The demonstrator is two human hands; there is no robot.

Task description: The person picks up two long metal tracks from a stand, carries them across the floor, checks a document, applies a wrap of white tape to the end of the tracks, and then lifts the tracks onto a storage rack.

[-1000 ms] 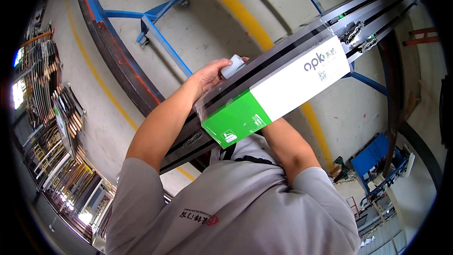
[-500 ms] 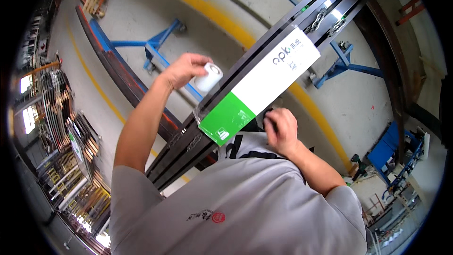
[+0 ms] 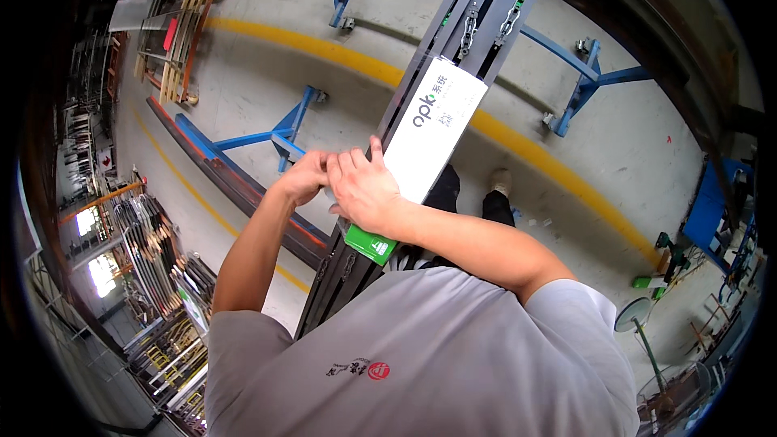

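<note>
Head view: bare right hand [image 3: 364, 191], over oblong white-and-green box [image 3: 433, 136], is meeting bare left hand [image 3: 302, 180]. Finger hold, both: cannot tell.

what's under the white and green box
Dark rails show beyond both ends of the box. Whatever lies directly beneath its middle is hidden by the box itself.

A broad yellow stripe [image 3: 324, 49] crosses the grey floor [image 3: 623, 154], with blue wheeled frames [image 3: 596, 78] on both its sides and 2 bright windows [image 3: 102, 275] far left of it.
</note>
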